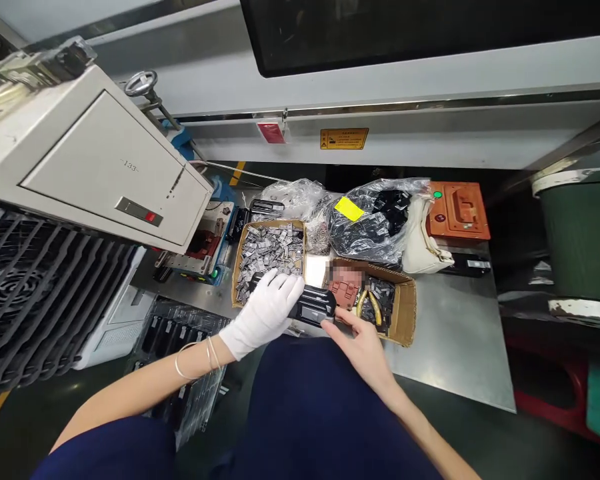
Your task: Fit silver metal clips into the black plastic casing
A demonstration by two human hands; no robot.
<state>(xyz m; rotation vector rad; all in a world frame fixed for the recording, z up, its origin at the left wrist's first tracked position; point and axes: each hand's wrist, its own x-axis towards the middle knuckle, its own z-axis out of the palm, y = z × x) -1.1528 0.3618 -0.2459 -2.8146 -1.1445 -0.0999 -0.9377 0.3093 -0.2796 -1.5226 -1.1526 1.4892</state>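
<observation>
My left hand (pixel 273 303), in a white glove, is closed around a long black plastic part (pixel 314 304) with a grey inset near its right end. Bare fingers of my right hand (pixel 357 343) pinch that right end. The part is held level above the front edge of the metal table (pixel 455 333). Just behind my left hand stands a cardboard box of small grey metal pieces (pixel 273 247). Beyond my right hand is another cardboard box (pixel 405 310), with small dark pieces, a reddish-brown block (pixel 347 287) and yellow-handled pliers (pixel 370 308) in it.
A beige machine cabinet (pixel 95 160) leans in from the left over a press fixture (pixel 205 247). Clear plastic bags (pixel 367 233), a white pouch (pixel 425 240) and an orange box (pixel 460 210) line the back. A tray of black parts (pixel 180 337) sits low at the left.
</observation>
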